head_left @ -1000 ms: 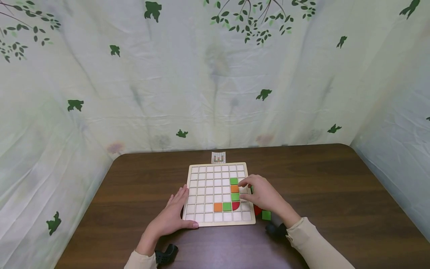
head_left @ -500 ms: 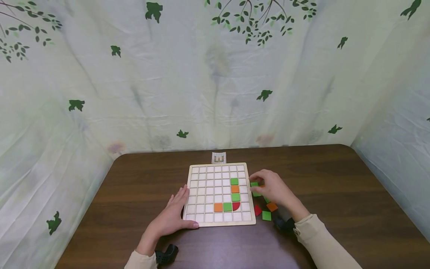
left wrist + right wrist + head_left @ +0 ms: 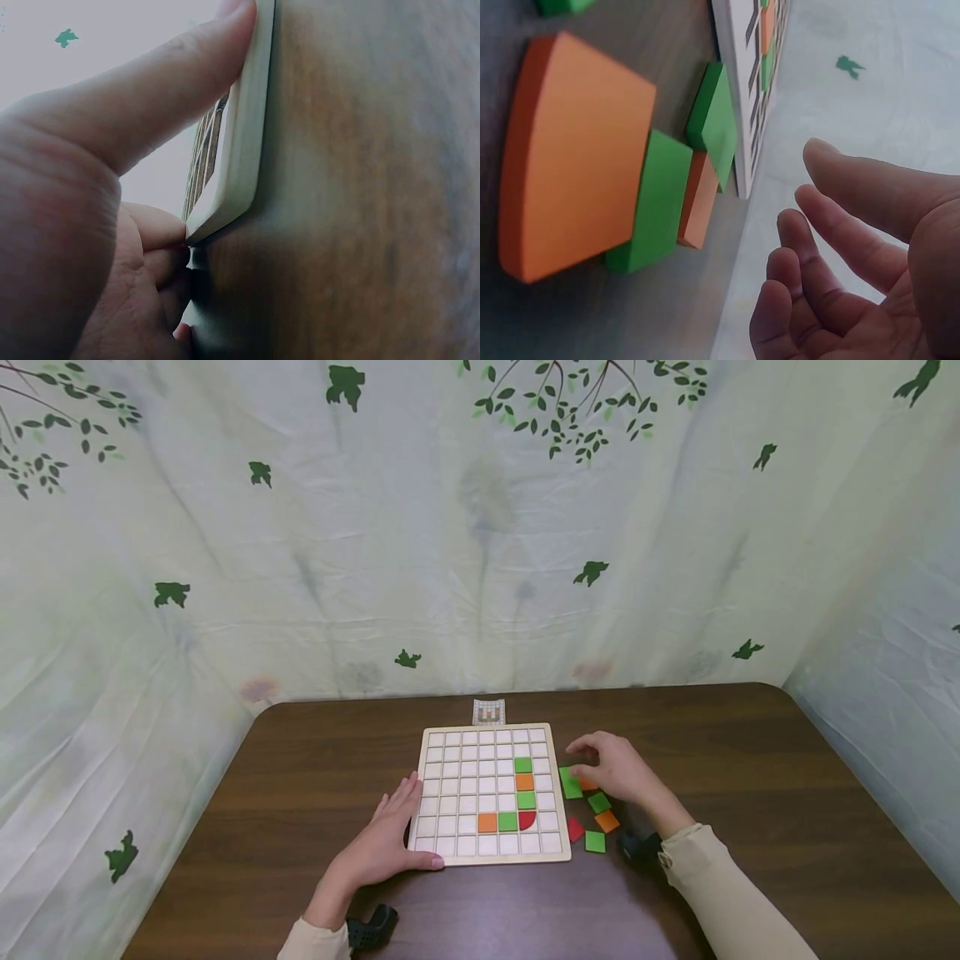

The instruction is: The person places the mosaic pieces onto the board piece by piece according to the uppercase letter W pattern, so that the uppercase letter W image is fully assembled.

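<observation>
A square wooden board point(image 3: 450, 802) with a grid of white cells lies on the table. Coloured tiles sit in some cells: an orange tile point(image 3: 487, 822), a red tile with a rounded corner point(image 3: 527, 819) and several green and orange squares. My left hand point(image 3: 382, 839) rests at the board's near left corner, fingers stretched along the left side and thumb at the front edge. Off the right side, my right hand point(image 3: 617, 766) hovers over loose tiles, its fingers parted with nothing between them. Below it are a green tile point(image 3: 570, 782) and, in the right wrist view, an orange tile point(image 3: 581, 161).
More loose tiles lie right of the board, among them a red tile point(image 3: 576, 829) and a green tile point(image 3: 595, 842). A small patterned card point(image 3: 489, 712) lies behind the board. The brown table point(image 3: 735, 793) backs onto a leaf-printed curtain point(image 3: 360, 527).
My right hand has moved from over the board's right columns rightward and away to the loose tiles, uncovering several of them. My left hand and the board have stayed in place.
</observation>
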A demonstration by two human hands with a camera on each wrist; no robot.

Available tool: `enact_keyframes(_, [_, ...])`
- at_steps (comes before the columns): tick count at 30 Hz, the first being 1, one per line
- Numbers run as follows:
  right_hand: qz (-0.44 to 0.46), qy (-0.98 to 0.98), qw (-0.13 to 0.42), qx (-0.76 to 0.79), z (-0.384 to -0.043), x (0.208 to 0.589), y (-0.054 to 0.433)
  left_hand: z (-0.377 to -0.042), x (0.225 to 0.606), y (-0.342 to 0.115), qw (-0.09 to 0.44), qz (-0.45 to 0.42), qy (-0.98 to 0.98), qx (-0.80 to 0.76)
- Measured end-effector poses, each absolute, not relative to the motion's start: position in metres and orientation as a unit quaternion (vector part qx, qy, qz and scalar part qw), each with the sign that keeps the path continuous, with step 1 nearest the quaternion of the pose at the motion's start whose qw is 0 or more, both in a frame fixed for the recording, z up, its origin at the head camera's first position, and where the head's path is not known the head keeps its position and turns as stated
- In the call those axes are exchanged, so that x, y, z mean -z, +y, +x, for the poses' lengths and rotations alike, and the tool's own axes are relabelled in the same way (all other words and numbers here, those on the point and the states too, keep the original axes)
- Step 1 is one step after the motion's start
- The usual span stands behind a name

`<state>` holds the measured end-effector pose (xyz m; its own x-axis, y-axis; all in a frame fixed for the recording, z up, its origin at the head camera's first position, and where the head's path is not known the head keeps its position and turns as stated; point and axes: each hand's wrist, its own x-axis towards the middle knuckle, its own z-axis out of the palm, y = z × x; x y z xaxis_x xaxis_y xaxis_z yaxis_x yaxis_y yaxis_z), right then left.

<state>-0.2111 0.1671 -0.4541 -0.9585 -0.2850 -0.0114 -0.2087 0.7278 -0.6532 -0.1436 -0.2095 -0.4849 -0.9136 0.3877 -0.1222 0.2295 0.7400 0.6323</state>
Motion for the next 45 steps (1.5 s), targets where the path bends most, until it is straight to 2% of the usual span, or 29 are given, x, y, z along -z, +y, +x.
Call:
enact_keyframes(19, [-0.156, 0.925, 0.127, 0.323, -0.233, 0.46, 0.166, -0.145, 0.484, -0.209, 0.122, 0.168, 0.925, -0.318])
enact_keyframes(33, [-0.127, 0.944, 0.088, 0.293, -0.235, 0.467, 0.165, -0.144, 0.484, -0.208, 0.121, 0.165, 0.926, -0.317])
enact_keyframes(45, [-0.126, 0.945, 0.089, 0.288, -0.232, 0.468, 0.163, -0.144, 0.484, -0.208, 0.122, 0.166, 0.927, -0.314])
